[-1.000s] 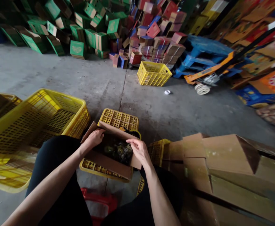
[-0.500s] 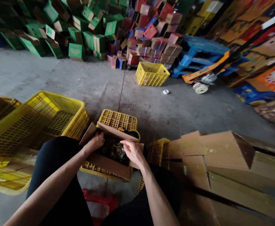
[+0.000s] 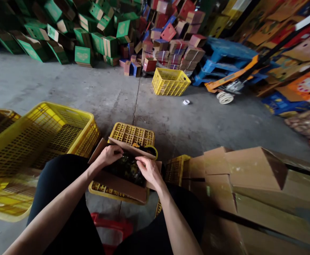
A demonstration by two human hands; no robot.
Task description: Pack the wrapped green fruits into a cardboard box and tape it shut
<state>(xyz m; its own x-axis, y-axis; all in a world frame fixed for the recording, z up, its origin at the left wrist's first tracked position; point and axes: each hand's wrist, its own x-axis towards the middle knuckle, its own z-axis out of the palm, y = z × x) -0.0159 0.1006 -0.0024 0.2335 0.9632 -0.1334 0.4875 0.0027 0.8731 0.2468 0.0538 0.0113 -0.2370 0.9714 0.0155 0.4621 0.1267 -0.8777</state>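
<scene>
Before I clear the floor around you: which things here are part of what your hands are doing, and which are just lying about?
In hand:
- open cardboard box, dark contents inside
- left hand, on the box's far edge
- right hand, in the box
- small yellow crate under the box

Lying about:
- big yellow crate
- far yellow crate
- tape roll
- pallet jack
- flat cartons

Concrete floor (image 3: 64, 88): yellow crates (image 3: 170, 82), cardboard boxes (image 3: 250, 177), tape roll (image 3: 186, 102), pallet jack (image 3: 231, 86).
</scene>
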